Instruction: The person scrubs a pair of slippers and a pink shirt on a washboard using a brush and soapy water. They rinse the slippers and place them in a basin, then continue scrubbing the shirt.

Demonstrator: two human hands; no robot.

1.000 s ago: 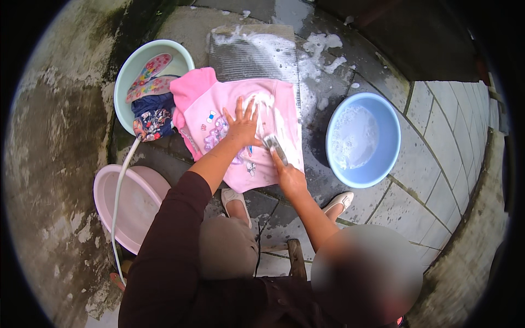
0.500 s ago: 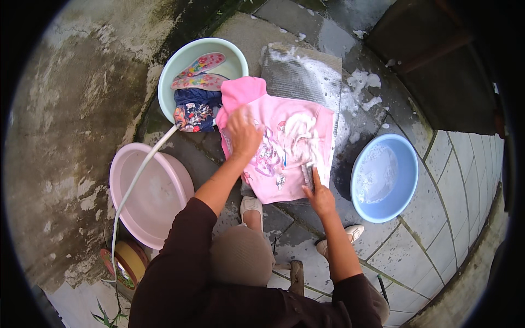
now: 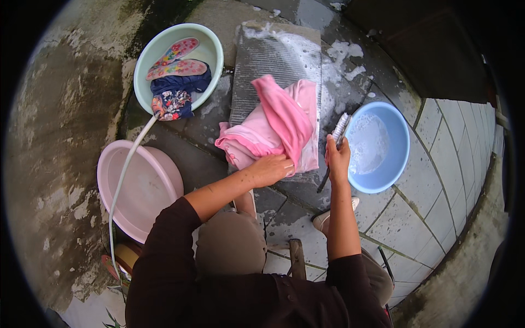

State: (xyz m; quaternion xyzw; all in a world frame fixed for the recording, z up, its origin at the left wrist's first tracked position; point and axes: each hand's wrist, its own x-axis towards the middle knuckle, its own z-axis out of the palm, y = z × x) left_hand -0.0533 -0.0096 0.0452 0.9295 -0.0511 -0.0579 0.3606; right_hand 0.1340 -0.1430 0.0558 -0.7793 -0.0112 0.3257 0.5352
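Note:
A pink printed garment (image 3: 249, 136) lies bunched and partly folded over on a ridged stone washing slab (image 3: 251, 60). At its near edge my left hand (image 3: 269, 170) is closed on the cloth, and a darker pink part (image 3: 284, 120) stands raised above the rest, slightly blurred. My right hand (image 3: 338, 158) grips a scrubbing brush (image 3: 341, 127) to the right of the slab, beside the blue basin's left rim. The brush's pale bristles face up and its dark handle sticks out below my fingers.
A blue basin (image 3: 402, 164) holds sudsy water. At upper left, a pale green basin (image 3: 217, 60) contains flowered insoles (image 3: 178, 68) and dark patterned cloth (image 3: 176, 101). A white hose (image 3: 123, 186) crosses a pink basin (image 3: 174, 175). A wooden stool leg (image 3: 296, 259) stands near my feet.
The garment, spread flat before, is now folded over itself toward the slab's middle. My left hand moved to its near edge. My right hand lifted the brush off the cloth toward the blue basin.

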